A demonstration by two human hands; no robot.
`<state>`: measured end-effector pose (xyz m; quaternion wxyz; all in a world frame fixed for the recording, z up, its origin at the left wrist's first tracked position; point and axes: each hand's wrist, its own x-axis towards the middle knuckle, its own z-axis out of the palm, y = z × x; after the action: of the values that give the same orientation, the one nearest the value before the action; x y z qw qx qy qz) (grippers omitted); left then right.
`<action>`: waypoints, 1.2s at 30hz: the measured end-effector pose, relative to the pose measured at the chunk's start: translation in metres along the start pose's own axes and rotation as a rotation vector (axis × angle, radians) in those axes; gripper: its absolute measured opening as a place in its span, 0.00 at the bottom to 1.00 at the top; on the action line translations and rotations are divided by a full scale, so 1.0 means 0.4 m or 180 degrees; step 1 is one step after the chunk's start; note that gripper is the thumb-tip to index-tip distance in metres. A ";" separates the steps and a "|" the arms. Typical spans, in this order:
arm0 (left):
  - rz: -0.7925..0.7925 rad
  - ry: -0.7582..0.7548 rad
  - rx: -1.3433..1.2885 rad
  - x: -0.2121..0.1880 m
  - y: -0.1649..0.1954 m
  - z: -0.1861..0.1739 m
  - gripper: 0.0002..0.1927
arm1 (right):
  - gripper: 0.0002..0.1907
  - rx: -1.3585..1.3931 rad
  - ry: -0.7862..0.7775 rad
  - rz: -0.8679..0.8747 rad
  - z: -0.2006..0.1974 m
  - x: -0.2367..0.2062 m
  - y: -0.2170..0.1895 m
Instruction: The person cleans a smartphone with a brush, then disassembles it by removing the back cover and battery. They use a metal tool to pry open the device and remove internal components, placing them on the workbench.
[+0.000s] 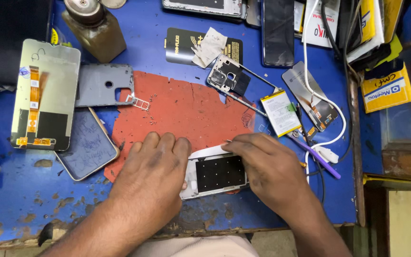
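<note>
Nearest you, along the chipped front edge of the scuffed blue worktop [20,204], both your hands rest on a white-framed phone screen panel with a black dotted back [217,173]. Your left hand [151,173] lies flat, palm down, fingers [165,143] together and only loosely curled, pressing the panel's left end without gripping it. Your right hand [272,169] covers the panel's right end, fingers [243,145] bent and drawn close at its top edge; whether they pinch anything you cannot tell from this view. The panel sits partly on a torn, cracked red rubber mat [186,109], where tiny dark screws [151,109] lie scattered. Just left of the mat lies a scratched grey phone back cover [89,145], and beyond it a grey plastic midframe with a camera cut-out [103,85] and a silvery display back with orange flex cables [44,93]. To the right lie a white phone battery [280,112] and a purple-handled tool [317,159]. Farthest away stands a brownish glass bottle with a metal cap [93,26].
</note>
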<state>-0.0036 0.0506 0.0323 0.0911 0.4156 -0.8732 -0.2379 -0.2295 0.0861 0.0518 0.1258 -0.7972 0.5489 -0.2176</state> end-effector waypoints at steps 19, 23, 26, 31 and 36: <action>0.0152 0.0211 0.0554 0.007 0.012 0.004 0.24 | 0.21 0.0593 -0.1511 0.0499 -0.023 0.101 -0.014; 0.0039 0.0152 0.0399 -0.004 0.018 0.009 0.23 | 0.23 0.0575 -0.1519 0.0352 -0.029 0.105 -0.014; 0.0102 0.0187 0.0260 -0.013 0.017 0.011 0.25 | 0.24 0.0420 -0.1313 0.0062 -0.029 0.106 -0.012; 0.0318 0.0402 -0.0256 -0.031 0.013 0.007 0.29 | 0.24 0.0588 -0.1414 -0.0327 -0.032 0.105 0.000; 0.0112 0.0272 -0.0887 -0.040 0.014 -0.003 0.25 | 0.21 0.0975 -0.1904 0.0089 -0.027 0.100 0.027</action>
<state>0.0032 0.0656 0.0367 0.1891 0.3933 -0.8342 -0.3372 -0.2315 0.0454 0.0647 0.4026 -0.7899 0.4595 -0.0522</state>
